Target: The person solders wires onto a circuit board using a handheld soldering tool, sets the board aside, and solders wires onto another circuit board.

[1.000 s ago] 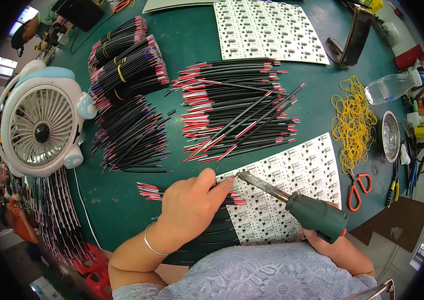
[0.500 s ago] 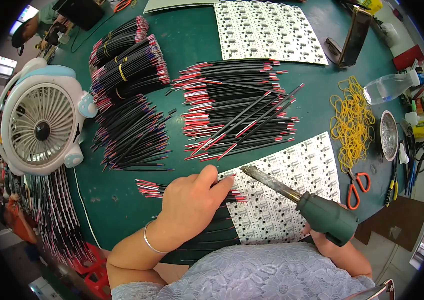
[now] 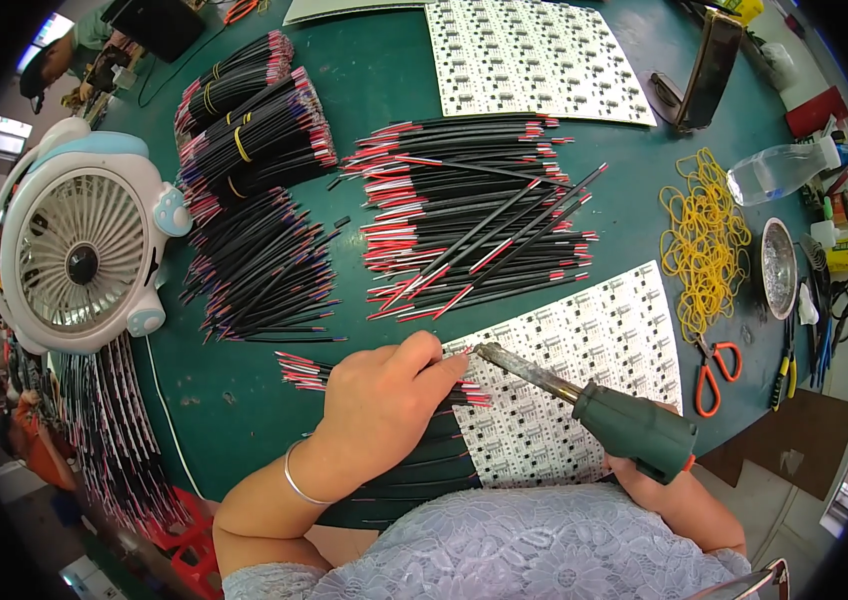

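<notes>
A green bench (image 3: pixel 374 60), circuit-board panels (image 3: pixel 589 335), bundled wires (image 3: pixel 269 140), a soldering gun (image 3: pixel 634 430) — this is an electronics workshop.

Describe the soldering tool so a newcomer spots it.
On the green table, find the circuit-board sheet nearest the person. Over it, the right hand holds the soldering tool, its thick green body and metal barrel unlike the thin wires nearby.

A green soldering iron (image 3: pixel 604 415) slants over a white circuit sheet (image 3: pixel 584 335) near wires (image 3: pixel 306 373).
</notes>
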{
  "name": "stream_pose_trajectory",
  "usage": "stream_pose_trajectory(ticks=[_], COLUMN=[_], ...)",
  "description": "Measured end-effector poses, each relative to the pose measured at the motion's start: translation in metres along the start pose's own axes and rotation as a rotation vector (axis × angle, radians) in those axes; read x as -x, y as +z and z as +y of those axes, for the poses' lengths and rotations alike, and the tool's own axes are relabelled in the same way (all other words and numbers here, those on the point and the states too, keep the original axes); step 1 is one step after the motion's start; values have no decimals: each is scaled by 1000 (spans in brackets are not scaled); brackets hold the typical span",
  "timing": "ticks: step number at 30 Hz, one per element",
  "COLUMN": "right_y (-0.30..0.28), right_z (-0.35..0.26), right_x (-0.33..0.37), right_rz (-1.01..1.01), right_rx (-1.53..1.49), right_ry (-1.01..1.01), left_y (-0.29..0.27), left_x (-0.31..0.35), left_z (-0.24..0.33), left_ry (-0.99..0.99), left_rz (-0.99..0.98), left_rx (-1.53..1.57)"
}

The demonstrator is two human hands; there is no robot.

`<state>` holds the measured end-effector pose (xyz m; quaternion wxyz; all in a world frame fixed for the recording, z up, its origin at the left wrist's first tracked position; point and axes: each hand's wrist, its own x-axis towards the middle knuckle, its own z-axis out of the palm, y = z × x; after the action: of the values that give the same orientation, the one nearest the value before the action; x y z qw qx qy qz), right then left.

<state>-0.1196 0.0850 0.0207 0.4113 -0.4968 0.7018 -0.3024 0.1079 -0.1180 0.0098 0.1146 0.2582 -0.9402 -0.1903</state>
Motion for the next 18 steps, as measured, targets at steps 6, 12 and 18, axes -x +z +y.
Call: stream_pose_trajectory(ticks=[6,12,18], right_y=[-1,-4,-4], right_z=[3,-2,0], right_x=[1,-3,3], right_rz=[13,25,18], right_rx=[51,-77,13], right_ry=[-49,-122,-43], left_y=[-2,3,3], left_x=[0,-1,-1], left_z=[1,-2,-9], left_ry=[-7,20,36], left_rz=[-19,-7,-2], left_rx=[-9,-16,48])
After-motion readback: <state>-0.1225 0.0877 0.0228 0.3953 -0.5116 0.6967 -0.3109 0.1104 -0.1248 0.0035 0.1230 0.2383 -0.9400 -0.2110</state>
